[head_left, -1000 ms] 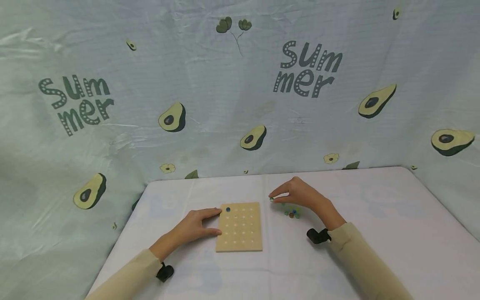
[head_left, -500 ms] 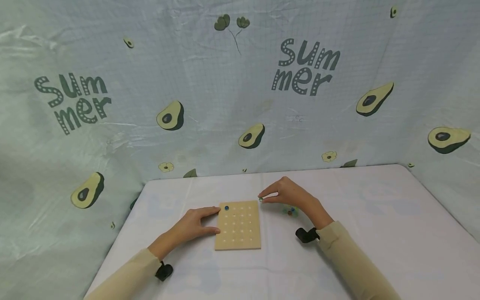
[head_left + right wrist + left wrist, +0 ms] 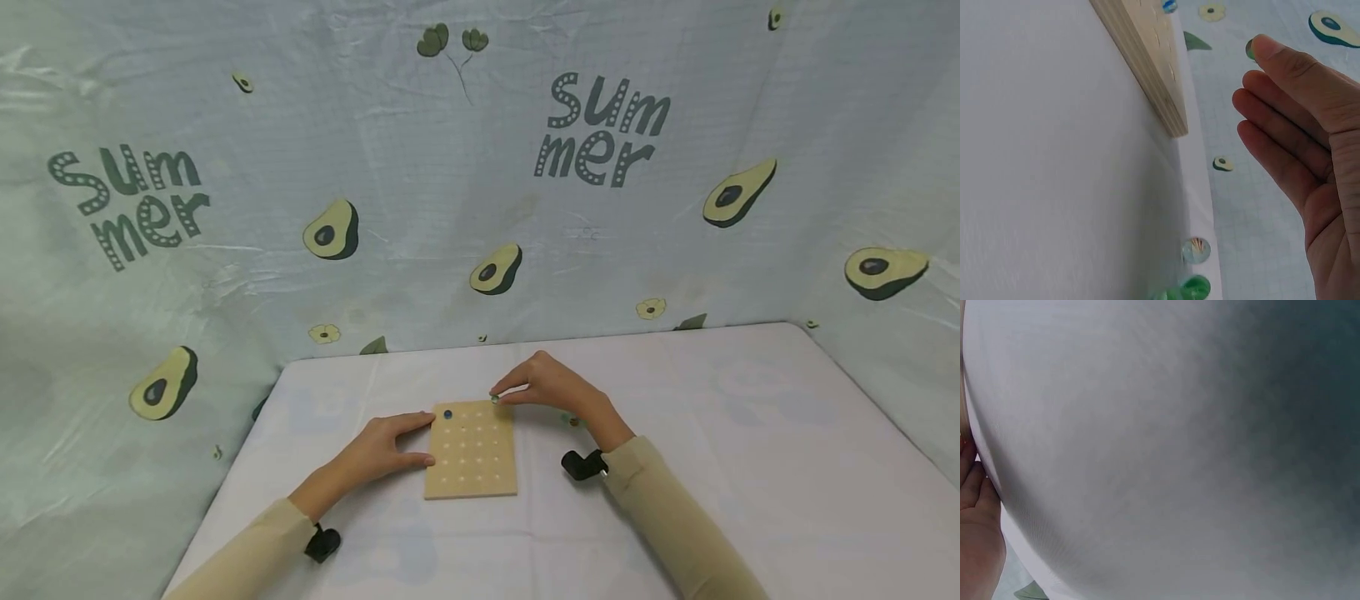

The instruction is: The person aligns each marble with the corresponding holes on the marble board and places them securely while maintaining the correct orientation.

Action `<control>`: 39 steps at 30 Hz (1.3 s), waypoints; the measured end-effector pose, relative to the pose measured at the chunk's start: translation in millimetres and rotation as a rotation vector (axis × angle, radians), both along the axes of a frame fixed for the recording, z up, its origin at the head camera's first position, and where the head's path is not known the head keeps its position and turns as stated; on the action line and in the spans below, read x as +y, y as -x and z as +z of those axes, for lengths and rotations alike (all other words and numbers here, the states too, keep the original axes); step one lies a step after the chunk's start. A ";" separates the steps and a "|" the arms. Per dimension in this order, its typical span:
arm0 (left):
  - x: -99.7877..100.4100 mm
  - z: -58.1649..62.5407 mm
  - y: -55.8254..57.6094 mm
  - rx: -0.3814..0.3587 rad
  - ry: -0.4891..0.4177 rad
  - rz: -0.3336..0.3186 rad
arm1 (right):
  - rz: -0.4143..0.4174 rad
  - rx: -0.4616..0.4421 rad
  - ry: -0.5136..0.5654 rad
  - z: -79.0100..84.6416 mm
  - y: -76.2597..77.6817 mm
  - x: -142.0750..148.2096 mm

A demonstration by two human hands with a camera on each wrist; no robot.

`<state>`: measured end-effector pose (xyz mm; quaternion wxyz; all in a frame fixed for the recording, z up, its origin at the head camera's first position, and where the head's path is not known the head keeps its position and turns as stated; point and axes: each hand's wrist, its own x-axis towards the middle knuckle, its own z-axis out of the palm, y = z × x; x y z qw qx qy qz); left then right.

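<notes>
1. Since the earlier frames, the right grip (image 3: 555, 385) has been moved leftward, from beside the wooden board (image 3: 471, 452) to over its far right corner; the left grip (image 3: 382, 450) has been kept at the board's left edge.
2. In the right grip, thumb and finger are closed together on a greenish marble (image 3: 495, 400); in the right wrist view it is held raised, apart from the board, with the other fingers loosely bent.
3. The left grip's thumb and fingers are spread apart, their tips rested against the board, which is laid flat on the bench (image 3: 750, 417) between both grips.
4. A blue marble (image 3: 447, 414) is set at the board's far left corner, just beside the left grip's upper fingertip.
5. Below the right grip, loose marbles are partly hidden by the wrist in the head view; in the right wrist view, a clear marble (image 3: 1196, 250) with coloured streaks and a green marble (image 3: 1196, 288) are shown.
6. Beyond both grips, an avocado-printed cloth (image 3: 420, 167) is hung.
</notes>
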<state>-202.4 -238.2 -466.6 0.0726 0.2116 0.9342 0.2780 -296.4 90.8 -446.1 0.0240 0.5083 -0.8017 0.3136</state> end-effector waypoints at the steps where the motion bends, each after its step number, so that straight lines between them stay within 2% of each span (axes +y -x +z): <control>1: -0.6 -0.1 -0.4 0.000 0.001 0.000 | 0.002 -0.007 0.000 -0.5 0.5 -3.1; 11: -3.3 -4.0 0.3 0.006 -0.004 -0.012 | 0.002 -0.027 0.025 -4.5 2.1 -26.3; 15: -3.2 -3.4 0.0 -0.002 -0.009 -0.009 | -0.006 -0.063 0.029 -5.5 3.1 -32.9; 22: -5.0 -4.6 0.7 0.036 -0.013 -0.038 | -0.015 -0.073 0.028 -6.2 5.3 -45.1; 25: -5.0 -4.8 1.1 0.039 -0.013 -0.048 | -0.041 -0.112 0.001 -7.1 5.5 -49.8; 28: -4.7 -4.6 1.4 0.031 -0.010 -0.049 | -0.097 -0.196 -0.049 -9.7 4.9 -54.1; 32: -4.2 -4.8 1.7 0.027 -0.005 -0.047 | -0.171 -0.276 -0.063 -13.9 1.9 -56.7; 39: -3.7 -1.9 2.4 0.029 0.000 -0.035 | -0.209 -0.261 -0.074 -13.9 -2.0 -60.6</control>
